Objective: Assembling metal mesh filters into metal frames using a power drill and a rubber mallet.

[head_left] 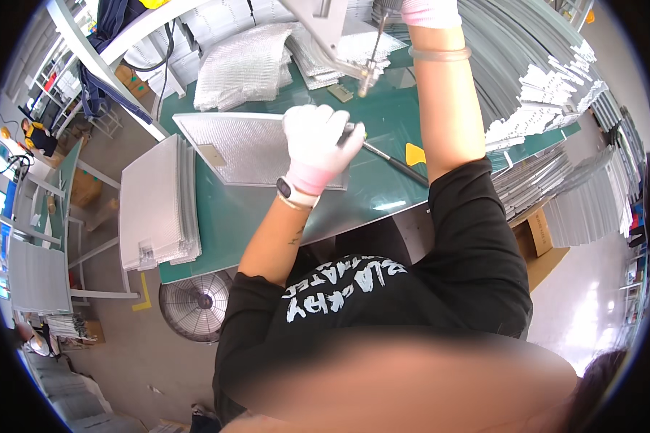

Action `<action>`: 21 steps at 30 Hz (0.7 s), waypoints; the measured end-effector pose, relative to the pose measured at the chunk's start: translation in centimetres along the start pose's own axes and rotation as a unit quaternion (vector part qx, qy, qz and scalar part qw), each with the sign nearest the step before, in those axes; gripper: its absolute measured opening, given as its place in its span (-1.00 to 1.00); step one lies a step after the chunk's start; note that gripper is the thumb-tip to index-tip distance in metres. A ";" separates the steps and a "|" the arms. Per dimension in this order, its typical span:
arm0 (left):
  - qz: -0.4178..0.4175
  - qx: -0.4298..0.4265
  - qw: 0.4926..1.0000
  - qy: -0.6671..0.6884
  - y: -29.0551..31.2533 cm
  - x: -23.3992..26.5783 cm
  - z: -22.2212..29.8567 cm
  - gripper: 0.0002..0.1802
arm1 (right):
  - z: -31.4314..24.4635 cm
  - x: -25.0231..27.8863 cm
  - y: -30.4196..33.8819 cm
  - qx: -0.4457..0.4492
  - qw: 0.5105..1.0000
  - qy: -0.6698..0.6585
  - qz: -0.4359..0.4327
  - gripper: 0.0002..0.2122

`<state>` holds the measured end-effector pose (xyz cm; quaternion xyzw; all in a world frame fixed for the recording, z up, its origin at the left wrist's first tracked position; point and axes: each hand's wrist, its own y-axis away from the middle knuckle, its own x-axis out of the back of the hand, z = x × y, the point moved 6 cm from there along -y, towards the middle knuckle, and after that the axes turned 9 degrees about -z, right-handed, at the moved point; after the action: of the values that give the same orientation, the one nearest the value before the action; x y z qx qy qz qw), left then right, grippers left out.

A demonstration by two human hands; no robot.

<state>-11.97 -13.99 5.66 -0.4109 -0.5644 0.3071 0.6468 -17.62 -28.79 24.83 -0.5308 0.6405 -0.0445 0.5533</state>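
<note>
My left hand (316, 144), in a white glove with a pink cuff, is closed over the right part of a grey mesh panel (242, 144) on the green table. A short dark handle (351, 128) shows between thumb and fingers; its kind is hidden. Beside this hand lies a thin-shafted tool with a black grip (409, 172). My right arm reaches to the far edge, where only the gloved wrist and lower part of my right hand (430, 11) show; its fingers are cut off. Just left of it, a metal shaft (373, 59) points down from a dark tool body.
Stacked mesh panels (159, 202) stand at the table's left edge. Bubble wrap (244, 66) lies at the back, under a grey metal arm (325, 32). Long grey strips (513, 65) fill the right. A yellow piece (415, 154) lies near my right arm. A fan (195, 307) stands on the floor.
</note>
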 end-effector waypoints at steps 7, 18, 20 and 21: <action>-0.316 -0.039 0.948 0.031 8.8 8.2 4.6 -0.64 | -0.8 -0.7 1.9 0.109 0.949 0.296 0.003 -0.81; -0.538 -0.044 0.840 0.047 26.0 8.2 2.9 -0.61 | 3.4 0.4 3.5 0.070 0.986 0.141 0.059 -0.88; -0.320 0.056 0.944 -0.061 20.2 11.0 0.3 -0.37 | 4.3 0.3 3.9 0.048 0.991 0.127 -0.002 -0.87; -0.203 0.176 0.945 -0.189 18.4 12.2 -1.3 -0.29 | 5.4 0.6 4.2 0.023 0.992 0.122 -0.001 -0.84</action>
<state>-7.39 4.95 -4.67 -0.1018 -0.6847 0.3350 0.6392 -16.10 -24.57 19.70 -0.5094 0.7015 -0.1245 0.4826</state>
